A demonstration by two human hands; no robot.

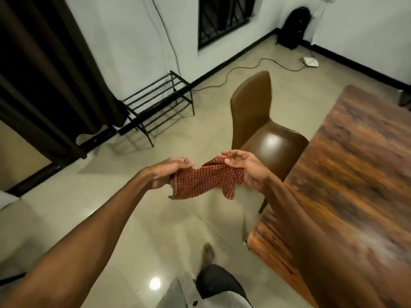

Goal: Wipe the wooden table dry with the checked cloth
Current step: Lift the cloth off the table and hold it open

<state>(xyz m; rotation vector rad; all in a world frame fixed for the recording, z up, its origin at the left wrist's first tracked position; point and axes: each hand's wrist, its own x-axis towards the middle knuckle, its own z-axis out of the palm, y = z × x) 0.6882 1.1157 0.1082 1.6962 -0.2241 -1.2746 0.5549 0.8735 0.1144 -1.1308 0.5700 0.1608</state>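
Observation:
A red checked cloth (pixel 203 182) hangs stretched between both hands, above the tiled floor and left of the table. My left hand (pixel 170 172) grips its left end. My right hand (pixel 246 168) holds its right end, fingers curled over the bunched fabric. The wooden table (pixel 355 185) fills the right side of the view, its dark grained top seen at an angle, with a pale hazy patch near its front right. The cloth is not touching the table.
A brown leather chair (pixel 260 130) stands pushed in at the table's left edge, just behind my hands. A black metal rack (pixel 160 105) sits by the far wall near a dark curtain (pixel 44 81). Cables and a white device (pixel 310 61) lie on the floor.

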